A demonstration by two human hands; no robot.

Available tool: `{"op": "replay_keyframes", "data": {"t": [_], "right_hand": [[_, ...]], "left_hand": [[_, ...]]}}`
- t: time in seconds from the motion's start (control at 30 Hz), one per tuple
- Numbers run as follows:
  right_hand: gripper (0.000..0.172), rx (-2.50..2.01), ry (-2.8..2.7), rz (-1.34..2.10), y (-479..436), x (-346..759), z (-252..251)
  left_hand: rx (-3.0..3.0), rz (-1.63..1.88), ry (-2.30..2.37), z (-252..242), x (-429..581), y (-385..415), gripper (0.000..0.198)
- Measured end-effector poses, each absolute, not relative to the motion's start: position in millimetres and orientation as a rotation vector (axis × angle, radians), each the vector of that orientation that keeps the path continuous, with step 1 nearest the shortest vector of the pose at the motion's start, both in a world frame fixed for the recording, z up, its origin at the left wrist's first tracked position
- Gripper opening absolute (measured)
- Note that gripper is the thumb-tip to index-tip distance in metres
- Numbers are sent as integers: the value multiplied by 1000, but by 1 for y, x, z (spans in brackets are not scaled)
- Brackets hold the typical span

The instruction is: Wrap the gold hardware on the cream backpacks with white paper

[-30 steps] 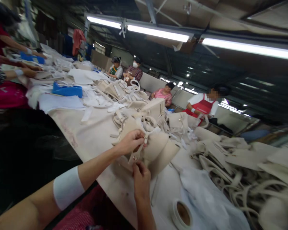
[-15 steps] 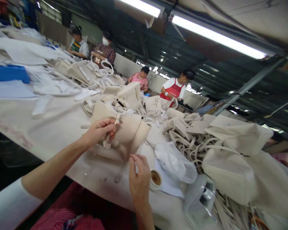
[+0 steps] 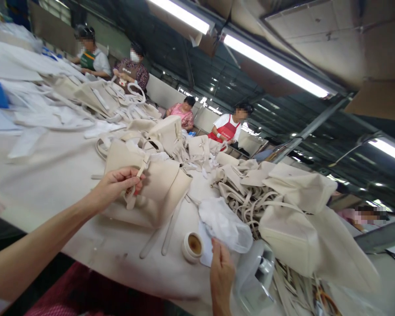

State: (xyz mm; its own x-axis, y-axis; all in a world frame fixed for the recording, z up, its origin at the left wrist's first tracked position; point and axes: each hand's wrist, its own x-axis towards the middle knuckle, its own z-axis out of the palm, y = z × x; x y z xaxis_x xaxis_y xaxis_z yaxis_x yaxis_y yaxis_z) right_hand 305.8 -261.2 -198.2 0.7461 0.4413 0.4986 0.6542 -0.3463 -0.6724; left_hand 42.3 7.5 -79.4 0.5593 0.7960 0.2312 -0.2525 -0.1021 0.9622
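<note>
A cream handbag (image 3: 163, 193) lies on the table in front of me. My left hand (image 3: 127, 180) is closed in a pinch on a narrow cream strap (image 3: 141, 169) at the bag's near left side. To the right, my right hand (image 3: 222, 270) is raised off the bag, its fingers pressed together; whatever they hold, if anything, is too small to make out. Left of that hand stands a small white cup (image 3: 193, 248) with brown stuff inside. Two slim strap ends (image 3: 171, 230) lie on the table between bag and cup.
A crumpled clear plastic bag (image 3: 225, 221) and a clear plastic container (image 3: 255, 274) sit beside my right hand. Cream bags (image 3: 288, 235) and straps pile up at the right. More bag parts (image 3: 98, 96) cover the far table, where several co-workers sit or stand.
My right hand has moved right, from the bag's lower edge past the cup. The left hand keeps its pinch on the strap. The whole view has shifted to the right.
</note>
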Motion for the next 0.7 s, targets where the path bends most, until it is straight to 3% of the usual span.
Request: {"op": "replay_keyframes", "data": {"t": [0.2,0.37,0.53,0.7], "right_hand": [[50,-2264,-1089,-515,-289,348,-232],[52,-2369,-1074,-445,-286,353,-238],[59,-2513,-1229,-487,-288,355,-236],[49,-2423,-1245,-440,-291,359,-232]], "left_hand": [[1418,1005,468,-83,46,9,19],[1414,988,453,-89,49,16,12],[1424,961,450,-91,46,21,21],[1406,978,440,-92,50,23,19]]}}
